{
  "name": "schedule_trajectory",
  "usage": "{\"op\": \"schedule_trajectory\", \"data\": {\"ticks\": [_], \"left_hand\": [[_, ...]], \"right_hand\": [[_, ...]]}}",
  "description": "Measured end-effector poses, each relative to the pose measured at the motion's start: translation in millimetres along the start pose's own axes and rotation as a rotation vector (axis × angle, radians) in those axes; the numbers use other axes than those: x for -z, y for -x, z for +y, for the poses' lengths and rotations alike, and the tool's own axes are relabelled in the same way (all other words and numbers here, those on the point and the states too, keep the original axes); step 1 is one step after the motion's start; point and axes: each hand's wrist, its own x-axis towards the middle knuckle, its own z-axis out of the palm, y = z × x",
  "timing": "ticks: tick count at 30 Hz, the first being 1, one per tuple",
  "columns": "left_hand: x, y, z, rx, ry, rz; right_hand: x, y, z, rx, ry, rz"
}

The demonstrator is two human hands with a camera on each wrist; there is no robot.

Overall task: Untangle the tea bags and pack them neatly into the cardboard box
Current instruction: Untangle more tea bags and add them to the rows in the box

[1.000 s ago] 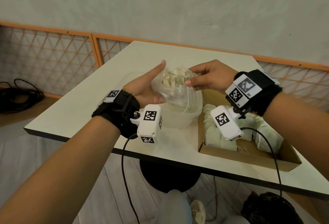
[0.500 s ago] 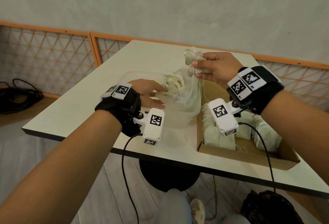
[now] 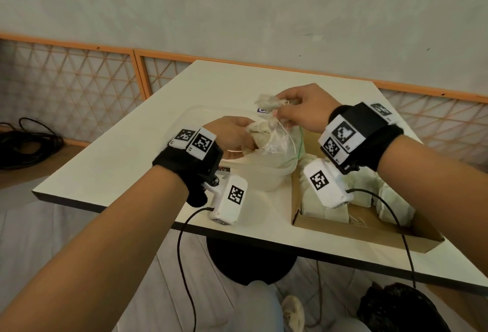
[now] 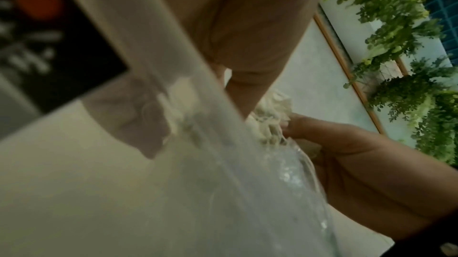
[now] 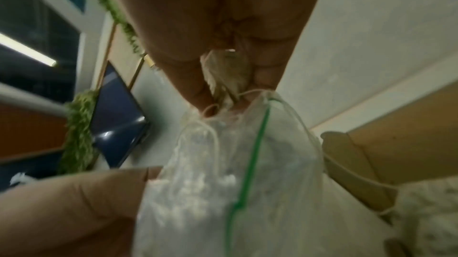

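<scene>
A clear plastic bag (image 3: 274,144) with a green seal line (image 5: 250,161), full of pale tangled tea bags, stands in a translucent tub (image 3: 264,176) at the table's middle. My left hand (image 3: 232,136) grips the bag of tea bags at its left side. My right hand (image 3: 298,110) pinches one tea bag (image 3: 266,102) just above the bag's mouth, its strings (image 5: 215,143) trailing down into the bundle. The cardboard box (image 3: 369,234) lies to the right with several tea bags (image 3: 317,199) packed along its left and far sides.
The white table (image 3: 111,168) ends close to me with a dark front edge. An orange-framed lattice screen (image 3: 79,83) runs behind it. Black cables (image 3: 23,141) lie on a ledge at the left. A dark bag (image 3: 401,308) sits on the floor under the table's right.
My left hand dropped from beside the bag and now grips it in the tub. My right hand rose, pulling one tea bag up and out by its strings.
</scene>
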Motion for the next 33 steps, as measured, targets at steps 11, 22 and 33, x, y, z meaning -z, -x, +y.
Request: {"op": "schedule_trajectory", "data": {"ticks": [11, 22, 33], "left_hand": [[-4, -4, 4, -0.002, -0.164, 0.102], [16, 1, 6, -0.058, -0.195, 0.049], [9, -6, -7, 0.011, -0.806, 0.019]], "right_hand": [[-9, 2, -19, 0.048, 0.585, -0.282], [-2, -7, -12, -0.11, -0.581, -0.054], [21, -6, -26, -0.038, -0.928, -0.175]]}}
